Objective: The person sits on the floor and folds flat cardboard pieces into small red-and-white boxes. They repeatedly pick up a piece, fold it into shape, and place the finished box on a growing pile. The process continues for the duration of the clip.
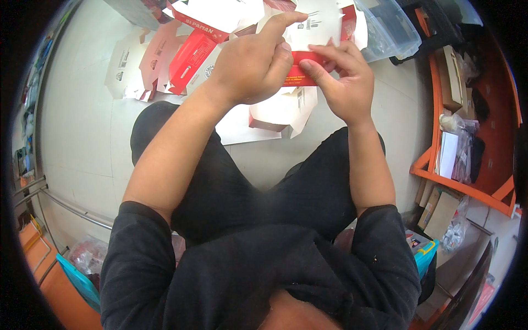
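A red and white folding carton (pixel 306 69), partly folded, is between my hands above the floor. My right hand (pixel 349 80) is closed on its right side, thumb on the red front panel and fingers behind the edge. At the carton's left side is my left hand (pixel 250 66), its index finger stretched over the white panel and its thumb bent along the edge. The other left fingers curl under, mostly hidden, against the carton. Beneath lies another white carton with a pinkish side (pixel 272 113).
Several flattened or part-folded cartons (pixel 192 58) lie on the tiled floor to the left. A clear plastic bin (pixel 388 30) stands at the far right. An orange shelf frame (pixel 462 187) with boxes and plastic bags is on the right. My knees flank the work.
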`<state>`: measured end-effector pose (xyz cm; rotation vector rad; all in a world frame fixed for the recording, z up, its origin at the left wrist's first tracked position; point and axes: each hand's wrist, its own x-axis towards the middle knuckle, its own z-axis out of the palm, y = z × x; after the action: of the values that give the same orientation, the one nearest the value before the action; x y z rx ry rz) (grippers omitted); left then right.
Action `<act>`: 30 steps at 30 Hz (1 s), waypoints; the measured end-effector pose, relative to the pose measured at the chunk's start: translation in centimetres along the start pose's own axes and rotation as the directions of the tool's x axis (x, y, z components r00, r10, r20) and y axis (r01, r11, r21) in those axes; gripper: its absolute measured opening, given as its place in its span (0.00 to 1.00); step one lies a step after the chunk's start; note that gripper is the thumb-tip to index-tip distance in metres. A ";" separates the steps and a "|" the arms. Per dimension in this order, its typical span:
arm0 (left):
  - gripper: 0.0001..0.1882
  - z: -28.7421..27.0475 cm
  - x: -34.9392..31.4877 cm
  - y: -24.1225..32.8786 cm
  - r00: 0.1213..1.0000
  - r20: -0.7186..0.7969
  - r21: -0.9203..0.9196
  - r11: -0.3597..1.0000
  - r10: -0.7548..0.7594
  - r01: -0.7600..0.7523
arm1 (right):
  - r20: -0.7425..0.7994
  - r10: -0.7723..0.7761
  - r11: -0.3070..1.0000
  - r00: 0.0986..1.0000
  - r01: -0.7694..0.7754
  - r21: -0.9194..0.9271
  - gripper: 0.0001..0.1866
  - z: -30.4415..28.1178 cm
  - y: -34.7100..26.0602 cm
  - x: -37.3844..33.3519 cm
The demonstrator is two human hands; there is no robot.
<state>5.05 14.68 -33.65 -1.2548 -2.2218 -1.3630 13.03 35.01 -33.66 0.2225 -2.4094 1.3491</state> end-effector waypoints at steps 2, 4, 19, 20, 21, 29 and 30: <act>0.27 -0.4 0.2 0.1 0.999 0.019 -0.015 0.999 0.050 -0.049 | 0.037 0.026 0.999 0.999 -0.027 0.031 0.21 0.1 0.0 0.1; 0.25 -0.7 0.5 0.4 0.999 0.030 0.096 0.995 -0.022 0.019 | 0.034 0.110 0.994 0.993 -0.110 0.023 0.25 0.7 -0.1 0.2; 0.37 0.6 0.8 -6.3 0.941 -0.171 0.418 0.843 -0.294 0.339 | 0.700 0.661 0.633 0.269 0.301 -0.713 0.16 22.6 9.4 -14.0; 0.36 0.5 0.9 -6.3 0.954 -0.167 0.402 0.866 -0.249 0.296 | 0.669 0.660 0.631 0.342 0.231 -0.741 0.16 23.5 10.8 -14.5; 0.35 0.2 0.9 -6.1 0.963 -0.174 0.390 0.884 -0.205 0.259 | 0.635 0.654 0.630 0.411 0.171 -0.758 0.15 24.2 12.0 -14.7; 0.24 -3.1 1.2 -5.9 0.948 -0.196 0.204 0.935 -0.250 0.289 | 0.681 0.561 0.805 0.471 -0.118 -0.582 0.13 23.9 10.4 -12.4; 0.23 -3.3 1.1 -5.8 0.940 -0.238 0.241 0.923 -0.243 0.300 | 0.690 0.548 0.814 0.472 -0.109 -0.571 0.13 23.0 9.2 -11.0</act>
<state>-0.81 11.43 -34.77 -0.6973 -2.3985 -1.1559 14.74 19.89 -56.13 0.3196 -3.7151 0.7950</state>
